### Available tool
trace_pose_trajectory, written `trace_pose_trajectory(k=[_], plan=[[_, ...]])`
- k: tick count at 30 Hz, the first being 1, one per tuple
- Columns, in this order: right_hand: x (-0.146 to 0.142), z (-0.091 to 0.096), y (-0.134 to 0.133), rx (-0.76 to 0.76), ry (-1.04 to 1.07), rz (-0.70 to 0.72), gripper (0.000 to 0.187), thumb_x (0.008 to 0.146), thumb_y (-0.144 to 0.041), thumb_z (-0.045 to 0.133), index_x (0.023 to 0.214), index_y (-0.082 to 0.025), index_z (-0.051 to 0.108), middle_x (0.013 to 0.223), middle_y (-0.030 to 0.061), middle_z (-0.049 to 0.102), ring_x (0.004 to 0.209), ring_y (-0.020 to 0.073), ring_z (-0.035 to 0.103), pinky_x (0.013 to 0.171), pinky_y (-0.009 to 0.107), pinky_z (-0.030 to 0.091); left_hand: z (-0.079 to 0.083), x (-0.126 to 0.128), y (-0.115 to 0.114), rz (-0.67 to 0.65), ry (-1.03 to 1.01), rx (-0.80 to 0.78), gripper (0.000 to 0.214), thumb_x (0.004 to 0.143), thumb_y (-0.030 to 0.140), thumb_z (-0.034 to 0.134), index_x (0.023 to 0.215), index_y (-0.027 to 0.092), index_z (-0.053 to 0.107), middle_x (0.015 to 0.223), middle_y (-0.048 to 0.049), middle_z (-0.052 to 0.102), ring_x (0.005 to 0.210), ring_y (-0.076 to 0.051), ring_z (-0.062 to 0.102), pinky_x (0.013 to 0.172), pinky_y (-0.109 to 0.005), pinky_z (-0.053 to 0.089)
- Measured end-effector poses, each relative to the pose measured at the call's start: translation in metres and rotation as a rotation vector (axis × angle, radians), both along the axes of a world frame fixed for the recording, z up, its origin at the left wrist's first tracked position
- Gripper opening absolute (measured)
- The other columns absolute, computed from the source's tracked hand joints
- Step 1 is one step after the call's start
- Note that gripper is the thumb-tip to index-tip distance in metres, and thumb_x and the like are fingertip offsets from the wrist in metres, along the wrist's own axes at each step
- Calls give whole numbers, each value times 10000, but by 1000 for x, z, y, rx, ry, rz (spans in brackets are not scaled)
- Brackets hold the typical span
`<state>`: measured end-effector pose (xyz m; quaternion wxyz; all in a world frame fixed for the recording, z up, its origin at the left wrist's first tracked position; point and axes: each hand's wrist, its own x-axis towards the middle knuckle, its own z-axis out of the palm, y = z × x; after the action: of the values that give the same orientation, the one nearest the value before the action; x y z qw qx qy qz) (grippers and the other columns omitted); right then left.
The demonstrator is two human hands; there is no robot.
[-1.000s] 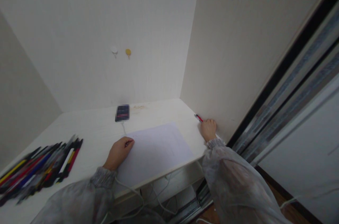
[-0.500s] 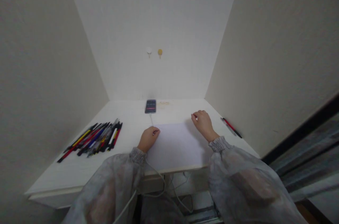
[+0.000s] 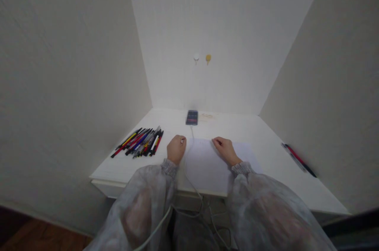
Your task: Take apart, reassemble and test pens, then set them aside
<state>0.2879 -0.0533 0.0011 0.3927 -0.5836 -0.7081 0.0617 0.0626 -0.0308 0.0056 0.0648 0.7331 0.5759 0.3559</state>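
Observation:
My left hand [image 3: 177, 149] is closed in a loose fist by the left edge of a white sheet of paper [image 3: 204, 168]. Over the sheet's upper middle, my right hand [image 3: 225, 151] is also closed, thumb and forefinger together. What either hand holds, if anything, is too small or hidden to make out. A pale cable [image 3: 189, 176] passes just right of my left hand, along the paper's left side, up to a dark phone [image 3: 192, 117] with a blurred screen. To the left of my hands lies a heap of several pens [image 3: 139, 143].
The white desk [image 3: 272, 180] is walled in at the back and both sides. A red and black pen [image 3: 300, 159] and a grey one [image 3: 293, 157] lie by the right wall. Two small hooks, one white [image 3: 196, 57] and one yellow [image 3: 208, 58], are on the back wall.
The view has turned left, so the desk appears further right. My right hand has come left over the paper, and my left hand has drawn back off the sheet's edge, the cable now showing beside it.

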Motion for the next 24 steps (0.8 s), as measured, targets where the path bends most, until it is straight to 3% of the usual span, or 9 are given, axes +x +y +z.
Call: trace_pose_trajectory(k=[4,9,18,24], plan=[[-1,2,-2,-17,6,37,337,796,-353,380,690,-151,628,571,17,581,530,127,496,534,220,344,10,-40,-4,205,168,14,257,799,220,389,972,158,570,988,-95,567,934,-197,506,764,-283,392],[-4,4,-2,-12,-36,83,333,795,-350,373,687,-158,623,591,26,595,547,136,508,546,228,345,14,-69,-8,327,371,-77,269,780,220,387,921,120,592,955,-153,540,934,-265,499,714,-335,410],[-2,7,-5,-27,-61,84,335,796,-355,370,688,-158,619,575,22,587,538,136,513,538,226,337,9,-74,-5,412,459,-124,263,775,246,407,856,92,605,925,-168,540,817,-264,550,639,-343,436],[-4,8,-6,-21,-79,110,342,795,-353,363,681,-160,622,582,25,594,544,137,513,548,226,343,11,-73,-8,389,453,-112,307,802,159,314,827,45,599,881,-162,548,751,-236,562,620,-319,424]])
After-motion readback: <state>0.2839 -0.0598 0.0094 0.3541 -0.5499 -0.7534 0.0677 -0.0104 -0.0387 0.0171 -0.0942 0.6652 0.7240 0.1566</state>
